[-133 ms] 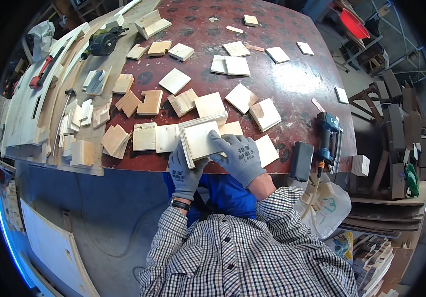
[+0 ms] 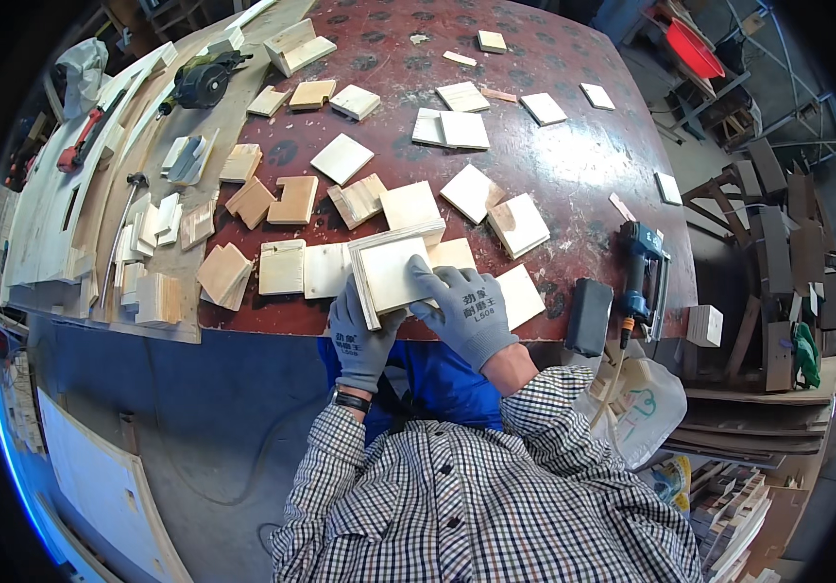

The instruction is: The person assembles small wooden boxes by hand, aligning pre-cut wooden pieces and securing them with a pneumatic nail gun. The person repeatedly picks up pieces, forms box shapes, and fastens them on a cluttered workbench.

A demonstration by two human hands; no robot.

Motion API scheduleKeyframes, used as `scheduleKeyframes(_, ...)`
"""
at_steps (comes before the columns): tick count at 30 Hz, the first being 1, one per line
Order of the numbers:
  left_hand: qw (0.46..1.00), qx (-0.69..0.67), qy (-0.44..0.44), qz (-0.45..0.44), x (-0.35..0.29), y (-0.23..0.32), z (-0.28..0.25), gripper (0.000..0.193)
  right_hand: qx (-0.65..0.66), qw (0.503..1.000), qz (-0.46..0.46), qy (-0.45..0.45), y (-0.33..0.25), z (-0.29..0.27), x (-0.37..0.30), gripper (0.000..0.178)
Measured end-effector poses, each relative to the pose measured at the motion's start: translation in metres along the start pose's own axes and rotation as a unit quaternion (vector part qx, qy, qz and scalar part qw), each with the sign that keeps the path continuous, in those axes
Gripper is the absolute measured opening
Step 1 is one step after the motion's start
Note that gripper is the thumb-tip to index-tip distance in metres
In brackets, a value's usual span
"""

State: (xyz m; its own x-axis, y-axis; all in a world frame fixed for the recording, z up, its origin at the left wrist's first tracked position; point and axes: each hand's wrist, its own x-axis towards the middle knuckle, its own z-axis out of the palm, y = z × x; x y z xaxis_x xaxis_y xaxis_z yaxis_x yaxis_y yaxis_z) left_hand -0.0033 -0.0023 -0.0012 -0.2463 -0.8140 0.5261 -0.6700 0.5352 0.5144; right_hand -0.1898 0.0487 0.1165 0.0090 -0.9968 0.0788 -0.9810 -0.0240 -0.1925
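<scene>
A pale wooden piece (image 2: pixel 393 276), a squarish panel with raised strips along its far and left sides, is held over the near edge of the red-brown table (image 2: pixel 593 233), right in front of the person; whether it also rests on the tabletop cannot be told. The left hand (image 2: pixel 359 340), in a grey glove, clasps its lower left corner from below, part of that hold hidden under the wood. The right hand (image 2: pixel 471 311), gloved alike, grips the right side, with digits pressed onto the panel's face — the rest of its fingers are partly out of sight. Close about the piece lie loose squares of wood: one pale square (image 2: pixel 284 267) to the left, another block (image 2: pixel 411 207) just beyond it, and a flat square (image 2: pixel 521 298) beside the right hand. Farther right, near the table's edge, stand a dark block (image 2: pixel 590 317) and a blue-green nail gun (image 2: pixel 641 272) with a hose (image 2: pixel 614 379) running down from it past a whitish plastic bag (image 2: pixel 653 413). On the left, long boards (image 2: pixel 44 228) bear a hammer (image 2: pixel 136 182), a red power tool (image 2: pixel 78 148) and a circular saw (image 2: pixel 204 83) — all well apart from the hands.
</scene>
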Motion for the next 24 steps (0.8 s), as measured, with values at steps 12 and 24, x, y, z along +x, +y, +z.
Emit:
scheduleKeyframes(12, 1.0, -0.011, -0.012, -0.005, -0.001, -0.002, -0.002, 0.087, 0.0, 0.992, -0.078, 0.099, 0.015, 0.007, 0.006, 0.054)
scheduleKeyframes(24, 0.998, -0.015, -0.047, -0.033, -0.003, -0.003, -0.001, 0.089, 0.09, 0.983, -0.062, 0.148, 0.019, 0.012, 0.004, 0.054)
